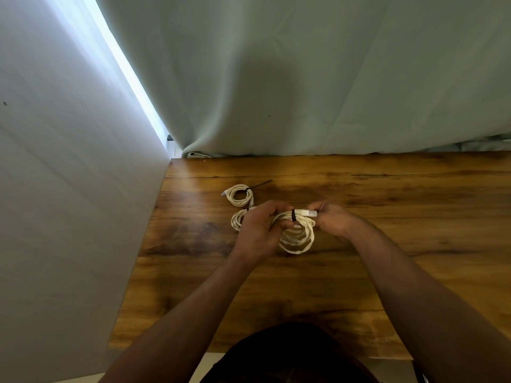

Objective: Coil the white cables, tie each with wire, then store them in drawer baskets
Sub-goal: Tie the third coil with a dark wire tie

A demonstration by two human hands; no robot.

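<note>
A coiled white cable (300,239) hangs between both hands over the wooden table (387,217). A black wire tie (293,216) wraps its top. My left hand (258,230) grips the coil's left side beside the tie. My right hand (330,218) pinches the coil's right side by the clear plug (305,212). A second coil (240,194), bound by a black tie with a long loose tail, lies farther back on the left. A third coil (236,219) lies partly hidden behind my left hand.
A grey-green curtain (304,78) hangs along the table's far edge. A pale wall (69,189) runs close along the left edge. Bare wood spreads to the right and toward me. No drawer or basket is in view.
</note>
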